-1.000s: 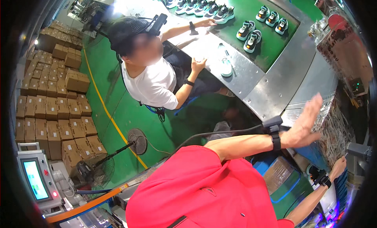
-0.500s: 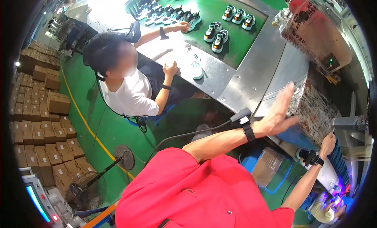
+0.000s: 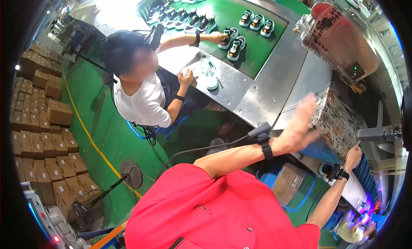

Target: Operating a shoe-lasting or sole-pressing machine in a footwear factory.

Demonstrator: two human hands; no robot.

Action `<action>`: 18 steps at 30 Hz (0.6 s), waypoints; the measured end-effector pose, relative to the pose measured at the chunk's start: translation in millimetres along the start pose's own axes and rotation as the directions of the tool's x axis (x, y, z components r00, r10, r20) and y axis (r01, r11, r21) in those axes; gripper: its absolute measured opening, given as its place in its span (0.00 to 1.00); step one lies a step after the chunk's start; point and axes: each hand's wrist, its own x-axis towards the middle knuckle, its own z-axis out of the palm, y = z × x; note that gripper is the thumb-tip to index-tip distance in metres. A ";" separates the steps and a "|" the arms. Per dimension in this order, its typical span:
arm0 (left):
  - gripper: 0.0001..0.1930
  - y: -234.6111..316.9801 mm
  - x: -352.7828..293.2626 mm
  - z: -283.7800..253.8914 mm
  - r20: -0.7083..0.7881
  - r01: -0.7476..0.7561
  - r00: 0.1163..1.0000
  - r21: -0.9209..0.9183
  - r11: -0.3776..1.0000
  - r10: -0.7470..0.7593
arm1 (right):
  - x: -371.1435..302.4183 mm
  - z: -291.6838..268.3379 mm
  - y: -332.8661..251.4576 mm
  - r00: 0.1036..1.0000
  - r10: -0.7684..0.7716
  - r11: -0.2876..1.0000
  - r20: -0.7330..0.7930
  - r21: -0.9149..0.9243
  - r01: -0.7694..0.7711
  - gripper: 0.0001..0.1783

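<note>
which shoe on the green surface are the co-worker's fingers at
The upper-left shoe of the pair below the trio: the co-worker's hand overlaps it in the picture, while no hand is at its lower-right mate or the other shoes.

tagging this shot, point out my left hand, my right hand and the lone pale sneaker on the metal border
Left hand (image 3: 295, 132), head view, middle of the hand
Right hand (image 3: 352, 158), head view, middle of the hand
Pale sneaker (image 3: 210, 75), head view, middle of the shoe

Dark lettering on machine panel; carton labels illegible.
</note>
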 end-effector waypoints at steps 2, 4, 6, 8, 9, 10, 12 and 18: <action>0.49 1.0 -12.6 8.4 0.355 -0.079 0.931 -0.018 0.997 0.080 | -1.3 -1.0 0.9 1.000 -0.027 0.999 0.008 0.018 0.027 0.26; 0.49 -3.7 -2.9 6.8 0.372 -0.016 0.928 -0.037 0.999 0.028 | -1.7 -1.7 -4.3 1.000 -0.020 0.999 -0.019 0.035 0.021 0.26; 0.49 14.4 14.9 -13.3 0.161 -0.094 0.984 0.103 0.990 0.077 | 5.7 -0.8 11.7 0.997 -0.066 0.998 -0.050 0.007 0.067 0.26; 0.46 10.8 19.3 -21.4 0.203 -0.164 0.968 0.082 0.983 0.144 | 13.0 7.1 24.9 0.997 -0.060 0.996 -0.046 -0.072 0.057 0.25; 0.45 0.1 21.1 -23.8 0.469 -0.215 0.866 0.040 0.976 0.172 | 19.5 11.5 30.4 0.997 -0.069 0.987 -0.029 -0.147 0.064 0.25; 0.43 -3.9 25.1 -25.4 0.696 -0.254 0.693 -0.008 0.967 0.188 | 12.8 16.6 25.2 0.988 -0.108 0.987 -0.108 -0.133 0.093 0.23; 0.42 26.1 89.8 -54.7 0.765 -0.509 0.570 0.041 0.860 0.301 | -0.6 9.1 4.7 0.996 -0.067 0.996 -0.056 -0.065 0.063 0.24; 0.40 114.2 335.9 -71.1 0.594 -0.877 0.476 0.260 0.405 0.649 | -29.9 -14.8 -19.1 0.992 0.030 0.999 -0.121 -0.009 -0.031 0.19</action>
